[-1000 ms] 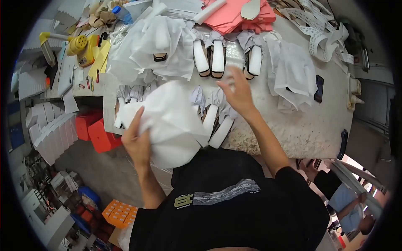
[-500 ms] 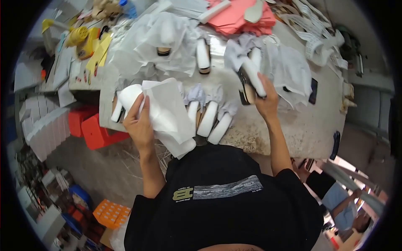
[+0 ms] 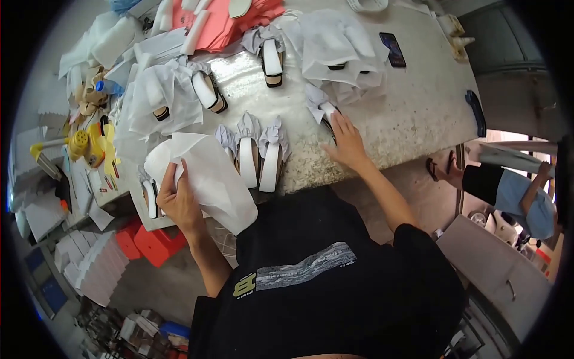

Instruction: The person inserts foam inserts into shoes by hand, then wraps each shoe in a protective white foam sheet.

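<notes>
My left hand pinches a white translucent wrapping bag and pale foam sheet at the left front of the table. My right hand lies with fingers stretched and thumb apart over a shoe partly wrapped in white. The fingers touch its near side and hide part of it. Three similar shoes with white wrap and crumpled paper, including the middle shoe, stand between my hands. Beyond them are another wrapped shoe and a shoe with a dark sole.
White bags with shoes lie at the back right, near a phone. Pink sheets are stacked at the back. A yellow tape dispenser is at left. Red stools stand below the table. Another person stands at right.
The shoe my right hand held raised is now down on the table, and my fingers have loosened around it. My left hand still holds the wrapping. The view has turned to the right.
</notes>
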The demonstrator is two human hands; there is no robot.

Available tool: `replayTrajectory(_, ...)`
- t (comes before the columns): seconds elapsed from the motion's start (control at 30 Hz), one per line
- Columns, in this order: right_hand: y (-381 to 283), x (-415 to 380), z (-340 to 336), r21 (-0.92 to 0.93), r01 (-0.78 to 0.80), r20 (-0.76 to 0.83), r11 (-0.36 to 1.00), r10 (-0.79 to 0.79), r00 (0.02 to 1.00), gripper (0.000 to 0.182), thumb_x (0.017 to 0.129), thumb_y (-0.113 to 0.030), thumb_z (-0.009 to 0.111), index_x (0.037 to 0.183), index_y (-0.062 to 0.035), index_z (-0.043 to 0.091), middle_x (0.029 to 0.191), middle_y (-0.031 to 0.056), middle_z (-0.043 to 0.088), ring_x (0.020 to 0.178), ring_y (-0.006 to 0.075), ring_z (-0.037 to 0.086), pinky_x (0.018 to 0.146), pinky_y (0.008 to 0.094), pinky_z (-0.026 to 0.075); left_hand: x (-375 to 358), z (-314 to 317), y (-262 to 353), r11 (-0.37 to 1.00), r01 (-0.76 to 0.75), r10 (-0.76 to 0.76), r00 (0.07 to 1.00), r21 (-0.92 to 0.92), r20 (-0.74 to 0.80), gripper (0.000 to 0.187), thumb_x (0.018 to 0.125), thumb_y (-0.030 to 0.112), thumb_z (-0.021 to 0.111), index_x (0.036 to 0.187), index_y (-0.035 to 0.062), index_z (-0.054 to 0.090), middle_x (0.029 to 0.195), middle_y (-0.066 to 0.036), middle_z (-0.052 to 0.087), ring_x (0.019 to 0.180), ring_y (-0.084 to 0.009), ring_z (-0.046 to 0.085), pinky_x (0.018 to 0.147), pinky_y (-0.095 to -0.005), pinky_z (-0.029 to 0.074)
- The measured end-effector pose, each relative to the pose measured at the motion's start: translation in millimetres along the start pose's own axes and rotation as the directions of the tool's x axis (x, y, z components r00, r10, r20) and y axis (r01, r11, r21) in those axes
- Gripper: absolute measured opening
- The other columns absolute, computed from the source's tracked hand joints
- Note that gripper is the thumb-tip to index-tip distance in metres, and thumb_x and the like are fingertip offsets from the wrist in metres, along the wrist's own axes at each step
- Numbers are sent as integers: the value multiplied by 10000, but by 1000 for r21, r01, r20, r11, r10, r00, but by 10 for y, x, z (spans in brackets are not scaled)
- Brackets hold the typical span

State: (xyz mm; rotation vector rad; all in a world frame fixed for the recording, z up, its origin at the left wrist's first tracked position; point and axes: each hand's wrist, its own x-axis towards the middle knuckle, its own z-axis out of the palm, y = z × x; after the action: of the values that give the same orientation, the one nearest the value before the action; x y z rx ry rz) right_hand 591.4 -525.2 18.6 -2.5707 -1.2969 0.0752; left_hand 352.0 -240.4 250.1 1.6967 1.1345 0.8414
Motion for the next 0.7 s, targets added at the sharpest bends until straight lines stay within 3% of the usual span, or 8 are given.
replayTrajectory(0.07, 53, 46, 179, -154, 2, 57, 988, 7, 998, 748, 763, -128, 613, 1457, -16, 357, 1522, 158, 348, 1404, 413, 275, 1037, 470, 377, -77, 30, 33, 998, 40, -39, 999, -43, 29, 316, 885, 17, 621, 1179, -100, 625, 1036, -139, 701, 859, -135, 609, 772, -208, 484)
replayTrajectory(0.1, 30, 48, 156, -148, 1, 52, 989, 6, 999, 748, 763, -128, 613, 1457, -16, 357, 1522, 158, 348, 1404, 413, 275, 1037, 470, 377, -103, 32, 52, 999, 34, -33, 999, -37, 28, 316, 885, 17, 621, 1179, -100, 625, 1036, -139, 701, 859, -135, 609, 772, -208, 484)
replayTrajectory(0.27, -26, 32, -95, 81, -7, 2, 997, 7, 1000, 789, 736, -154, 689, 1447, -18, 374, 1517, 163, 354, 1375, 424, 328, 1050, 461, 377, -219, 7, 66, 1000, 28, -28, 997, -4, 65, 324, 909, 57, 623, 1190, -106, 616, 1029, -136, 701, 853, -130, 602, 761, -213, 482)
replayTrajectory(0.4, -167, -340, -330, 320, -51, -335, 946, 163, 928, 843, 711, -135, 753, 1456, -34, 370, 1522, 162, 344, 1350, 391, 388, 1052, 438, 388, -272, -127, -8, 998, 63, -63, 991, -4, -116, 342, 933, 109, 626, 1201, -105, 609, 1034, -138, 699, 852, -130, 604, 767, -213, 487)
replayTrajectory(0.57, -4, -353, 59, 453, -130, -171, 882, 229, 958, 816, 706, -77, 781, 1436, -36, 418, 1454, 163, 454, 1259, 327, 514, 1008, 383, 436, -197, 28, 56, 985, 15, -52, 976, -173, -211, 350, 948, 135, 624, 1205, -102, 607, 1056, -150, 697, 878, -141, 615, 788, -226, 500)
replayTrajectory(0.6, -22, -373, 52, 459, -125, -172, 879, 227, 959, 816, 706, -77, 781, 1436, -36, 418, 1454, 163, 454, 1259, 327, 514, 1008, 383, 436, -189, 58, 77, 991, -29, 4, 982, -128, -191, 341, 948, 125, 621, 1201, -102, 610, 1068, -161, 696, 893, -152, 624, 800, -237, 507)
replayTrajectory(0.7, -57, -330, -119, 674, -211, -155, 708, 415, 896, 686, 747, -36, 743, 1384, -25, 489, 1364, 155, 548, 1191, 281, 571, 972, 338, 462, -66, 179, -12, 987, -136, 124, 982, -81, -142, 317, 950, 112, 614, 1190, -94, 621, 1088, -171, 696, 921, -168, 638, 820, -251, 512)
